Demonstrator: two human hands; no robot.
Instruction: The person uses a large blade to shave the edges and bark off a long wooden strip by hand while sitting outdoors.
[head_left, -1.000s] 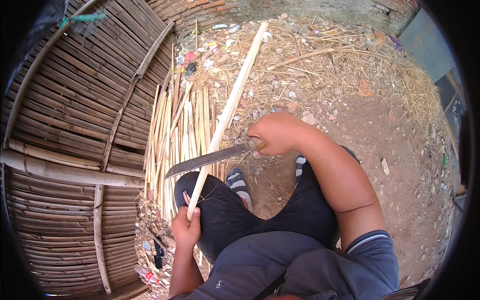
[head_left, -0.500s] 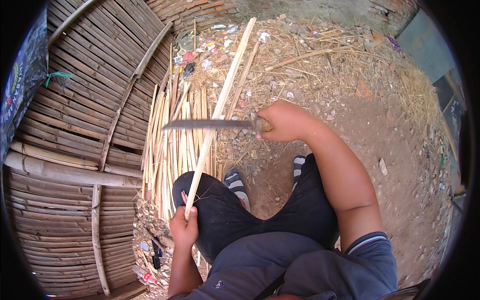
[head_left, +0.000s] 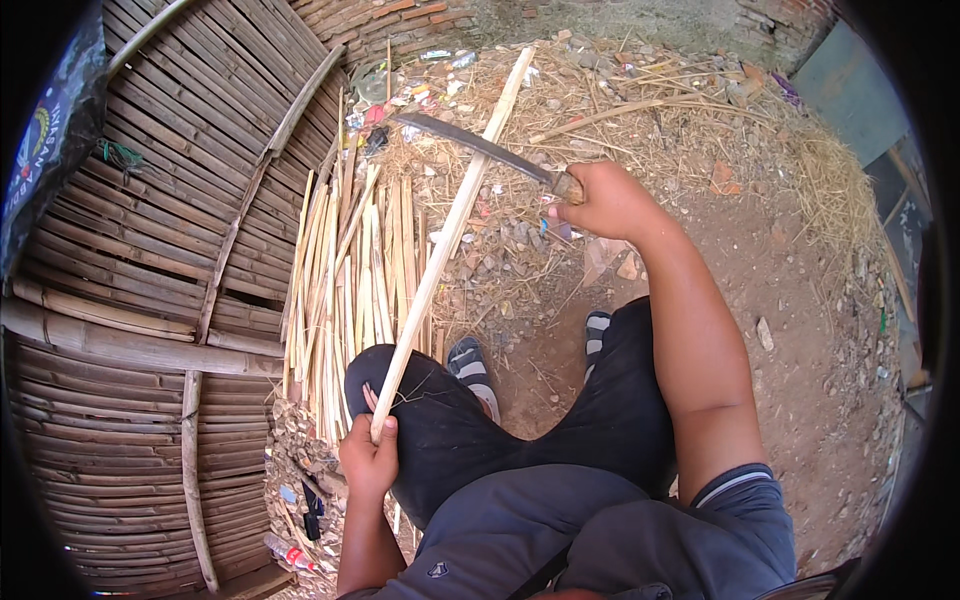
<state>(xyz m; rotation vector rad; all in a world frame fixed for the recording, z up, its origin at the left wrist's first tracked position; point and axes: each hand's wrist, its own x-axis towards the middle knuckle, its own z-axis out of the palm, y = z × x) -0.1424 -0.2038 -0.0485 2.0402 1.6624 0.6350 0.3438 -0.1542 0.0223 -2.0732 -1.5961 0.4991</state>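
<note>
A long pale bamboo strip (head_left: 452,228) slants up and away from my left knee, its far end over the littered ground. My left hand (head_left: 369,452) is closed round its near end, beside the torn knee of my dark trousers. My right hand (head_left: 606,203) grips the wooden handle of a machete (head_left: 478,145). The dark, slightly curved blade lies across the upper part of the strip, its tip pointing left. Whether the edge touches the strip I cannot tell.
Many split bamboo strips (head_left: 370,270) lie in a pile left of my legs. A bamboo slat wall (head_left: 170,200) rises at the left. Rubble, straw and litter (head_left: 590,110) cover the far ground, up to a brick wall (head_left: 660,20). A plastic bottle (head_left: 290,550) lies at the lower left.
My right hand has moved the machete forward and slightly right, farther up the strip, and the blade has tilted. The strip's far end has swung a little right; my left hand stays in place.
</note>
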